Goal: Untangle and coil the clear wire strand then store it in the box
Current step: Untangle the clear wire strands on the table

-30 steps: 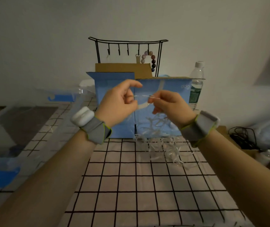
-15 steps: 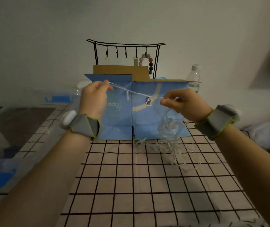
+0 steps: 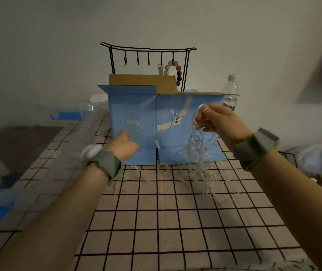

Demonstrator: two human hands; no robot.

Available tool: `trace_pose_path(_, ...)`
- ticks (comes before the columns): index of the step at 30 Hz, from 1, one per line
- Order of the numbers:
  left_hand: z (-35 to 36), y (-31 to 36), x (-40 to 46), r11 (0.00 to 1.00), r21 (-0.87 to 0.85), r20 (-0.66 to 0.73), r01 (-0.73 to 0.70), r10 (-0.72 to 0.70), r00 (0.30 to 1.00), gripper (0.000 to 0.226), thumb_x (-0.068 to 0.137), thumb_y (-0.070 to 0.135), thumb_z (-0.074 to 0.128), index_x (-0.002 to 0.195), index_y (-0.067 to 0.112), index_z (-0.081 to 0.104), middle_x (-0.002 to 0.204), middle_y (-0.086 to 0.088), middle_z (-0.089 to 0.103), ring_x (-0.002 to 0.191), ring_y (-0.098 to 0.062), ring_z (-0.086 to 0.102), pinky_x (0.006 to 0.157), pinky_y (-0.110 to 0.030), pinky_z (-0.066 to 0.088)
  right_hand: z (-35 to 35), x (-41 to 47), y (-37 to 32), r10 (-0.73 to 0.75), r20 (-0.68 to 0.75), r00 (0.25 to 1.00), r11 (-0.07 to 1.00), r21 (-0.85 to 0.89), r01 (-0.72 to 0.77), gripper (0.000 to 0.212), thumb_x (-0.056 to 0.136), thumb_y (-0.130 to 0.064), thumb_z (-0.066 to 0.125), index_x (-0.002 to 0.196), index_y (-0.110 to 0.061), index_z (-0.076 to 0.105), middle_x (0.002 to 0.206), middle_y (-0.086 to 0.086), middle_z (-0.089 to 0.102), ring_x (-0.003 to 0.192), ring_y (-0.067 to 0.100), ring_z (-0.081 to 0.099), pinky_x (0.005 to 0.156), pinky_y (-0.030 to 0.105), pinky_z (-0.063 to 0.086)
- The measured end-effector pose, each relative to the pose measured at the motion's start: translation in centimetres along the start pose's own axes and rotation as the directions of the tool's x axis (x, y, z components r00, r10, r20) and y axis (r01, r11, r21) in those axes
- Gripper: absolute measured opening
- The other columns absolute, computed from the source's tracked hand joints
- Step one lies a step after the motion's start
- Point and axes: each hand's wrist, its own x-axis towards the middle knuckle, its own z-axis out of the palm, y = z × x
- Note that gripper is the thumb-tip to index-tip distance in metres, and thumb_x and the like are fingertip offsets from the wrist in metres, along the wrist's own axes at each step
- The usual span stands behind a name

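The right hand [image 3: 217, 122] is raised in front of the blue box [image 3: 166, 126], and its fingers are curled around several loops of the clear wire strand [image 3: 197, 145]. From this hand the strand hangs down as a loose tangle, and its lower part lies spread on the desk [image 3: 156, 222], just before the right half of the box. Some thin curls of it reach also to the left, near the bottom edge of the box.

The left hand [image 3: 124, 144] is lower, close to the front of the box at its left half. Its fingers are bent, but the hand is blurred and I cannot tell if it holds a part of the strand. Both wrists wear a grey band.

The box stands open at the far side of the desk, which is covered with a checked cloth. Behind the box there is a black wire rack [image 3: 148, 61] with hooks, and a string of beads [image 3: 175, 71] hangs on it. A plastic bottle [image 3: 230, 91] stands to the right of the box. A clear plastic container [image 3: 29, 145] with blue clips is at the left side.
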Motion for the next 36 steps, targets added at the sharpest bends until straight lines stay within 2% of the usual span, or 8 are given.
trace_pose_path(3,1.5,1.4,-1.5,0.943,-0.033,0.113,-0.33,0.331,0.937,0.071,0.079,0.009,0.063,0.141,0.012,0.027,0.142,-0.007,0.036,0.134,-0.017,0.032,0.096,-0.019,0.032,0.6,0.1,0.0,-0.03,0.056,0.998,0.995,-0.096,0.036,0.03,0.098,-0.015,0.035,0.075,-0.011,0.054,0.075,0.002,0.06,0.065,0.008,0.057,0.061,0.022,0.041)
trace_pose_path(5,2.0,3.1,-2.6,0.847,-0.073,0.11,-0.526,0.531,0.84,0.062,0.086,0.009,0.059,0.14,0.016,0.03,0.143,-0.001,0.037,0.134,-0.011,0.031,0.092,-0.009,0.023,1.0,0.1,-0.2,-0.055,0.122,0.991,0.994,-0.083,0.066,0.031,0.098,-0.011,0.033,0.074,-0.009,0.053,0.074,0.004,0.057,0.056,-0.002,0.057,0.052,0.012,0.041)
trace_pose_path(10,2.5,5.2,-2.8,0.707,-0.015,0.083,-0.707,0.705,0.704,0.046,0.091,0.005,0.049,0.135,0.018,0.038,0.136,-0.001,0.044,0.127,-0.008,0.037,0.097,-0.007,0.026,1.7,-0.1,-0.1,-0.078,0.235,0.969,0.986,-0.128,0.11,0.032,0.097,-0.006,0.034,0.071,-0.011,0.053,0.069,0.004,0.054,0.048,-0.009,0.052,0.046,0.004,0.036)
trace_pose_path(16,3.2,4.6,-2.8,0.768,-0.036,0.164,-0.64,0.636,0.754,0.016,0.092,0.02,0.053,0.105,0.013,0.061,0.088,-0.012,0.064,0.083,-0.027,0.06,0.079,-0.041,0.047,1.6,0.4,1.1,-0.074,0.177,0.981,0.974,-0.196,0.109,0.031,0.093,-0.016,0.05,0.063,-0.013,0.058,0.061,-0.001,0.057,0.047,-0.006,0.05,0.053,0.007,0.04)
trace_pose_path(21,2.9,3.6,-1.9,0.801,-0.058,0.049,-0.595,0.598,0.8,0.028,0.096,0.013,0.043,0.073,0.023,0.056,0.057,0.003,0.043,0.049,-0.006,0.039,0.057,-0.028,0.036,1.0,0.6,1.7,-0.021,0.186,0.982,0.993,-0.111,0.043,0.021,0.091,-0.007,0.051,0.076,0.007,0.057,0.069,0.008,0.06,0.048,-0.004,0.05,0.049,0.005,0.037)
trace_pose_path(25,2.8,3.3,-0.7,0.819,-0.419,-0.155,-0.392,0.361,0.919,0.033,0.1,0.01,0.028,0.07,0.017,0.042,0.049,0.001,0.048,0.036,0.0,0.043,0.05,-0.022,0.037,0.1,0.8,2.4,-0.023,0.228,0.973,0.998,-0.056,0.037,0.021,0.087,-0.001,0.055,0.068,-0.007,0.047,0.069,0.008,0.058,0.049,-0.002,0.051,0.048,0.011,0.035)
trace_pose_path(31,2.1,3.4,0.6,0.58,-0.786,-0.168,-0.212,0.129,0.977,0.031,0.099,0.014,0.022,0.072,0.019,0.034,0.049,0.005,0.066,0.048,-0.007,0.063,0.05,-0.018,0.041,-0.5,1.5,3.8,0.089,0.137,0.987,0.984,-0.169,-0.065,0.06,0.094,-0.047,0.038,0.059,-0.002,0.058,0.06,0.005,0.055,0.054,0.011,0.043,0.058,0.026,0.037)
trace_pose_path(36,1.5,3.6,1.3,0.304,-0.939,-0.121,-0.161,0.146,0.982,0.035,0.099,0.016,0.025,0.066,0.018,0.036,0.07,-0.002,0.074,0.064,-0.015,0.071,0.055,-0.018,0.051,-0.7,2.2,5.1,0.152,0.095,0.984,0.726,-0.686,-0.046,0.036,0.077,-0.049,0.063,0.06,-0.018,0.057,0.064,0.001,0.055,0.062,0.015,0.05,0.064,0.032,0.043)
